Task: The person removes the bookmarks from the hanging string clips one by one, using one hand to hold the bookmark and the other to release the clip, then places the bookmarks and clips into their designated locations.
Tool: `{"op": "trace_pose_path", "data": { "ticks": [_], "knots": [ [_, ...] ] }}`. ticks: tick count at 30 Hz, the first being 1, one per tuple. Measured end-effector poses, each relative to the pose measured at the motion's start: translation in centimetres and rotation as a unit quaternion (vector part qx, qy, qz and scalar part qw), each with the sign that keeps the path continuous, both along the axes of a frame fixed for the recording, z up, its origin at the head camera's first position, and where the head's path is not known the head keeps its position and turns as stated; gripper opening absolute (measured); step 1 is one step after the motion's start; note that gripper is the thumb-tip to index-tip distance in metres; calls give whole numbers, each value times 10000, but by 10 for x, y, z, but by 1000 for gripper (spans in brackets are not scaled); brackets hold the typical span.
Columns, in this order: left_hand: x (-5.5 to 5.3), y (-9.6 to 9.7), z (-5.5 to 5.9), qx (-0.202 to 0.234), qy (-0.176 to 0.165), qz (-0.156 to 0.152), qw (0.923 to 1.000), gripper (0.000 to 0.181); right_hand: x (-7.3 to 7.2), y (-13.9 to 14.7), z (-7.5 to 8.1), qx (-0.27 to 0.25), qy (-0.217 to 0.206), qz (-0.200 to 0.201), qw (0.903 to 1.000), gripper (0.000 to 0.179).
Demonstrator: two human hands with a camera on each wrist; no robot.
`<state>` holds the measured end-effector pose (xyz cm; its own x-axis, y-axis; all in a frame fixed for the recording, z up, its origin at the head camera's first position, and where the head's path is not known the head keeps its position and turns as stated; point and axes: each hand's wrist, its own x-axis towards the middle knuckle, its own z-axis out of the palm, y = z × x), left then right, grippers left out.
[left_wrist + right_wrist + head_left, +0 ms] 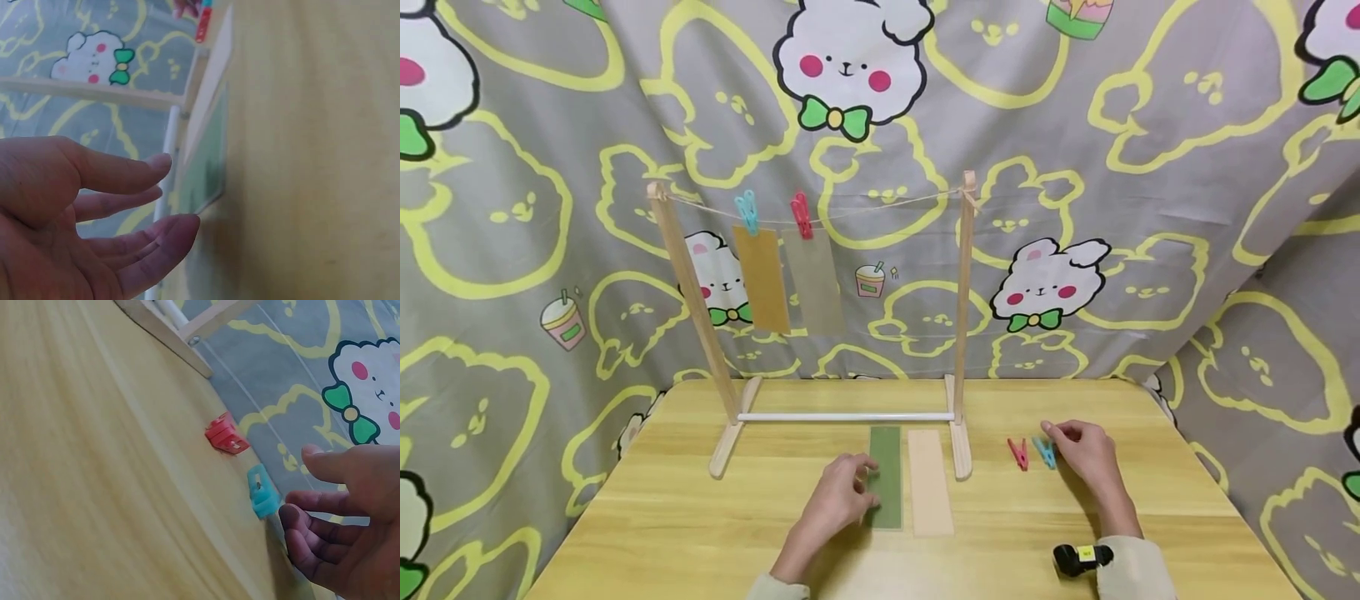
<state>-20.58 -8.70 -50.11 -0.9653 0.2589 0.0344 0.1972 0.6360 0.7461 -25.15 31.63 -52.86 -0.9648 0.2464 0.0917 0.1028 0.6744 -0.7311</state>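
Note:
My left hand (842, 492) hovers at the left edge of a green card (887, 479), its fingers spread and loosely bent with nothing between them. Beside the green card lies a pale peach card (930, 483). At the right, my right hand (1086, 452) is just beside a blue clothespin (1044, 452), thumb and fingers apart and holding nothing. A red clothespin (1018, 453) lies to the left of the blue one. In the right wrist view the fingertips (289, 515) are close to the blue clothespin (262, 492).
A wooden stand (964, 333) carries a string (887, 205) between two posts. From it hang an ochre card (762, 283) under a blue clothespin (747, 212) and a grey-beige card (815, 283) under a red clothespin (801, 215). A white bar (846, 417) joins the feet.

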Motion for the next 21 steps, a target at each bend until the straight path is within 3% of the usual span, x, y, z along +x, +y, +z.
{"op": "trace_pose_path", "data": {
  "ticks": [9, 14, 17, 21],
  "knots": [
    [-10, -11, 16, 573, 114, -364, 9976, 37, 7, -2, 10, -98, 125, -36, 9999, 54],
    [-16, -17, 22, 860, -38, -616, 9944, 35, 11, 0, 16, -97, 96, 69, 9999, 56],
    [-19, -21, 25, 893, -79, -591, 9942, 35, 13, -2, 21, -88, 131, 136, 9998, 55],
    [-27, -26, 31, 997, 152, -577, 9932, 33, 13, -5, 31, -45, 392, 183, 9991, 53]
  ]
}}
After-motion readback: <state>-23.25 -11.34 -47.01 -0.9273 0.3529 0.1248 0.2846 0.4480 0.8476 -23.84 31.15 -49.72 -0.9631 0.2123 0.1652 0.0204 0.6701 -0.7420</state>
